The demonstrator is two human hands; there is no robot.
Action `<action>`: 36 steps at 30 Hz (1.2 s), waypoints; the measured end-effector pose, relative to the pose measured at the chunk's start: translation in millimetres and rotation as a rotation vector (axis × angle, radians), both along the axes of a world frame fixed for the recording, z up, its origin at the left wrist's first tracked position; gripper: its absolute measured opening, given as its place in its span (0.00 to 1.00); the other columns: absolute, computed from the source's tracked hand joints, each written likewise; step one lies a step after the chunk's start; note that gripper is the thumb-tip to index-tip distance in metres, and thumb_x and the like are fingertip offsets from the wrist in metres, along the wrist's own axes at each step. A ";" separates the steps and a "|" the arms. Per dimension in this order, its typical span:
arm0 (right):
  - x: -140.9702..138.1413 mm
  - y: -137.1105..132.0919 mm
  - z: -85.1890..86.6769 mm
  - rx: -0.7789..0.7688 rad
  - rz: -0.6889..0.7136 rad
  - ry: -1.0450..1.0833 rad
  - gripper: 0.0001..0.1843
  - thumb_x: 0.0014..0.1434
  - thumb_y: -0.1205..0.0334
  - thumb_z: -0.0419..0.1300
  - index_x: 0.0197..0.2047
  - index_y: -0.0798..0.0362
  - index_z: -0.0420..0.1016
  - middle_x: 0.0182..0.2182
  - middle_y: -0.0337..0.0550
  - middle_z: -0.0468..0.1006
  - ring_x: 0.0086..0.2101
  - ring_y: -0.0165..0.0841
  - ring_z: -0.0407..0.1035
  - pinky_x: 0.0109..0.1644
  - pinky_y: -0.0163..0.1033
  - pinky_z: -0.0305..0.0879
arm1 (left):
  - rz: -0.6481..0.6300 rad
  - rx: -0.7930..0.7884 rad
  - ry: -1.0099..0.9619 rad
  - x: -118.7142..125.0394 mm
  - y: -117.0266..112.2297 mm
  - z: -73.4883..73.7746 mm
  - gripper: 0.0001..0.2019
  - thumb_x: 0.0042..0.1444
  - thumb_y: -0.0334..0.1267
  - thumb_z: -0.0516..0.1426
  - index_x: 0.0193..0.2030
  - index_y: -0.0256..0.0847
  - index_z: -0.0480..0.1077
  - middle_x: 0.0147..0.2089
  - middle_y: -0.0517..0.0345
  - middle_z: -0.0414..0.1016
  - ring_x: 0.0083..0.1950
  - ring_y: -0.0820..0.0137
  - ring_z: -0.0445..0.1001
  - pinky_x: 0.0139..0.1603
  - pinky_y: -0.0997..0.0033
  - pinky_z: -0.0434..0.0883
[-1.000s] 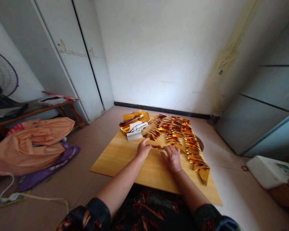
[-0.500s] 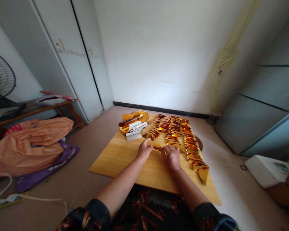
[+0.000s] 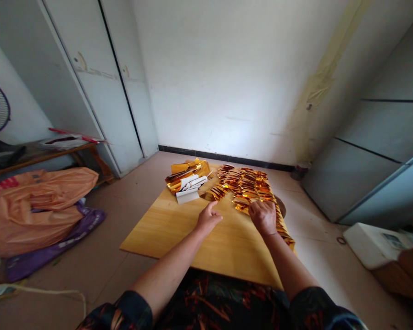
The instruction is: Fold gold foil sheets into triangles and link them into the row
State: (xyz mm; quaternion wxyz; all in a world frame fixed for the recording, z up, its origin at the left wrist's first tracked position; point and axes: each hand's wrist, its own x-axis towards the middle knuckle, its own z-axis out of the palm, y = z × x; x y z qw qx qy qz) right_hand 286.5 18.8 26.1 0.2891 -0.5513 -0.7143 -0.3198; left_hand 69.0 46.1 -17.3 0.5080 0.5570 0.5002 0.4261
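Observation:
My left hand [image 3: 209,219] hovers above the bare middle of the wooden board [image 3: 158,224]. Its thumb and forefinger are apart, with nothing between them. Over to the right, my right hand [image 3: 263,217] is closed, knuckles up, at the near side of the folded gold foil papers [image 3: 248,183]. Its fingertips, and whatever they may hold, are hidden. The folded papers lie in overlapping rows on the board's right half. A shorter row of folded gold foil papers [image 3: 216,191] lies just beyond my left hand.
At the board's far left is a pile of gold foil sheets [image 3: 189,172] with white paper pieces [image 3: 188,195]. An orange cloth-like bundle [image 3: 41,197] and a purple bag [image 3: 58,245] lie on the floor at left. A white box [image 3: 368,243] stands at right.
Both hands were together at a gold foil piece. My right hand has moved right to the rows; my left hand has let go and stayed near the middle. The view has shifted slightly.

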 end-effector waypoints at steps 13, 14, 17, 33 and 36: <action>-10.9 70.5 -10.6 -0.180 -0.046 -0.031 0.12 0.57 0.70 0.53 0.23 0.54 0.71 0.21 0.40 0.70 0.26 0.30 0.58 0.40 0.40 0.43 | -0.012 0.206 0.188 -9.5 -11.2 -9.7 0.22 0.45 0.25 0.55 0.50 0.39 0.71 0.34 0.60 0.73 0.32 0.75 0.70 0.36 0.77 0.68; -12.9 75.7 -12.3 -0.194 -0.046 -0.033 0.12 0.57 0.70 0.53 0.23 0.54 0.71 0.21 0.40 0.70 0.26 0.30 0.58 0.40 0.40 0.43 | -0.016 0.215 0.186 -10.0 -11.8 -10.4 0.22 0.46 0.25 0.55 0.50 0.39 0.72 0.35 0.59 0.74 0.32 0.75 0.71 0.36 0.77 0.68; -15.9 86.2 -15.8 -0.238 -0.034 -0.044 0.11 0.57 0.70 0.54 0.24 0.54 0.71 0.22 0.41 0.71 0.26 0.30 0.58 0.40 0.40 0.42 | -0.012 0.231 0.202 -10.3 -12.7 -12.3 0.22 0.46 0.24 0.54 0.50 0.38 0.72 0.36 0.57 0.74 0.33 0.74 0.71 0.36 0.76 0.69; -18.2 98.8 -20.4 -0.273 -0.067 -0.031 0.12 0.58 0.67 0.54 0.25 0.54 0.73 0.23 0.41 0.72 0.25 0.29 0.57 0.39 0.40 0.42 | 0.089 0.452 0.323 -15.8 -9.4 -11.9 0.19 0.48 0.24 0.53 0.47 0.40 0.72 0.46 0.53 0.73 0.46 0.67 0.71 0.48 0.67 0.70; -18.6 97.3 -19.5 -0.266 -0.042 -0.041 0.13 0.58 0.67 0.53 0.24 0.54 0.73 0.22 0.41 0.72 0.24 0.30 0.57 0.39 0.40 0.42 | 0.211 0.527 0.399 -22.5 6.0 -4.9 0.21 0.48 0.26 0.54 0.50 0.42 0.70 0.49 0.52 0.72 0.54 0.62 0.67 0.58 0.60 0.64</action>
